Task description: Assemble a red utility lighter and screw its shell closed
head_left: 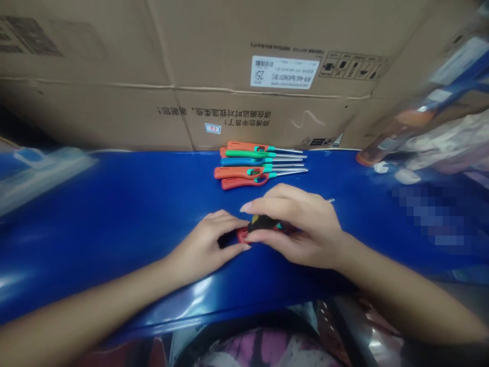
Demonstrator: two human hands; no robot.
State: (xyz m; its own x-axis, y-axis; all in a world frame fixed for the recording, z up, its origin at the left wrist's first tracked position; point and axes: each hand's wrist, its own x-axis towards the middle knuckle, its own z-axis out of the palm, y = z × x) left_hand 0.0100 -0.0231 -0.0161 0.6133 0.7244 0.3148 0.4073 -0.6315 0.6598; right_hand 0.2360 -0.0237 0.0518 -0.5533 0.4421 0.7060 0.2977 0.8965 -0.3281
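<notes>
Both my hands meet over a long-nosed lighter [244, 234] lying on the blue table [114, 214]. My right hand [301, 229] covers most of it, fingers curled round the red handle with a black and yellow label. Its metal tip [330, 201] sticks out past my knuckles. My left hand [210, 247] pinches the handle's near end with thumb and fingers. Behind them lies a neat row of several lighters [252, 165] with orange, green, blue and red handles, their metal nozzles pointing right.
Large cardboard boxes [191, 76] stand as a wall along the table's far edge. Clear plastic packs [420, 127] are piled at the right. A pale plastic sheet [34, 173] lies at the left edge.
</notes>
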